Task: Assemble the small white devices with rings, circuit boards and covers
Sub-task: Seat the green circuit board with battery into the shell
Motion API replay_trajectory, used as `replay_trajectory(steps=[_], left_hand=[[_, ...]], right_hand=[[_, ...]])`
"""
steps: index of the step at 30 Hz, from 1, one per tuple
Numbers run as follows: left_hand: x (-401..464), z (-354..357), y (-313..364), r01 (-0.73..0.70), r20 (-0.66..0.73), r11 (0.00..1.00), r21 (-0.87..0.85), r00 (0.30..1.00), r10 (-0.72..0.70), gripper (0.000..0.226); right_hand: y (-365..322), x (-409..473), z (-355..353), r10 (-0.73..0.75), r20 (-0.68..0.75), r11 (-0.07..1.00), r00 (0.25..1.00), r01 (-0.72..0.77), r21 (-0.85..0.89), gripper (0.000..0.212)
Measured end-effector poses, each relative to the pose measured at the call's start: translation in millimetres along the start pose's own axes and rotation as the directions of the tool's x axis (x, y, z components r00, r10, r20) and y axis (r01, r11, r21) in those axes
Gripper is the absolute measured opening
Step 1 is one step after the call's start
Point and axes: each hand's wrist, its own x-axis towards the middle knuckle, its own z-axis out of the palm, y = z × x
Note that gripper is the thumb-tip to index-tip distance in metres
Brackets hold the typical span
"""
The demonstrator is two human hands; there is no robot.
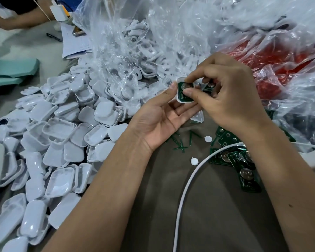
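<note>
Clear plastic bags point(189, 33) crowd the table's point(216, 206) far edge. White shell halves point(62, 128) heap along its left side. Green circuit boards point(244, 170) lie near the right edge, beside a white cable point(185, 188). Mid-table, the left hand point(164, 117) cradles a white shell point(184, 91) with a green board seated inside; the right hand point(231, 99) pinches down onto that board.

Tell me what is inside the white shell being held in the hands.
A green circuit board sits inside the white shell, cradled by the left hand. The right hand fingers press on the board, hiding part of it; anything beneath it is covered.
</note>
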Motion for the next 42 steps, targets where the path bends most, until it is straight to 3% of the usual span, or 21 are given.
replay_trajectory(steps=[16, 42], left_hand=[[2.1, -3.5, -0.6, 0.012, 0.050, 0.998, -0.060, 0.999, -0.009, 0.023], [3.5, -6.3, -1.6, 0.017, 0.062, 0.996, -0.087, 0.998, -0.012, 0.028]], right_hand=[[1.1, 1.0, 3.4, -0.086, 0.000, 0.995, 0.996, 0.086, -0.058, 0.017], [-0.2, 0.9, 5.6, -0.071, -0.004, 0.997, 0.997, 0.072, 0.005, 0.012]])
